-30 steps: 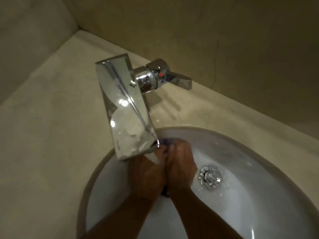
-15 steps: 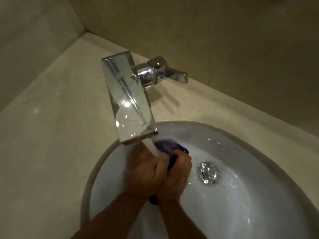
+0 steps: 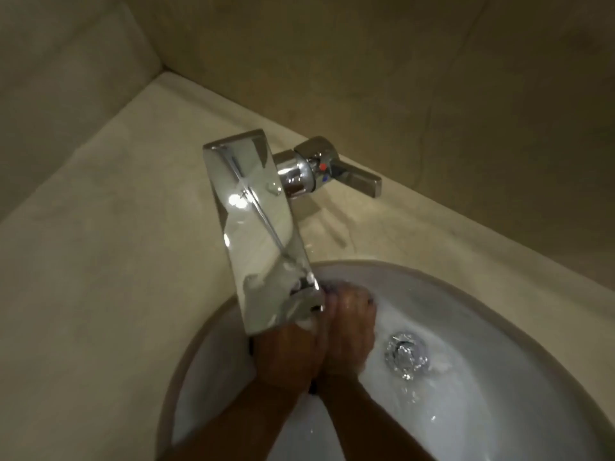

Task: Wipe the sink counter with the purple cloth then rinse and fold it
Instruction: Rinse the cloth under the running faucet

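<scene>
My left hand [image 3: 286, 354] and my right hand [image 3: 349, 331] are pressed together in the white sink basin [image 3: 499, 327], right under the spout of the chrome faucet [image 3: 263, 234]. Both grip the purple cloth [image 3: 313, 390], which is almost fully hidden between them; only a dark scrap shows below the wrists and a purple trace at the fingertips. Water runs over the hands and swirls toward the drain [image 3: 406, 354]. The spout covers part of my left hand.
The faucet's lever handle [image 3: 352, 178] points right, with red and blue marks. A beige stone counter [image 3: 100, 277] surrounds the basin, wet behind the faucet. Tiled walls close in at the back and left.
The hands moved up under the spout and closed tighter, so the purple cloth that bulged out at the fingertips is now almost hidden. The view shifted slightly.
</scene>
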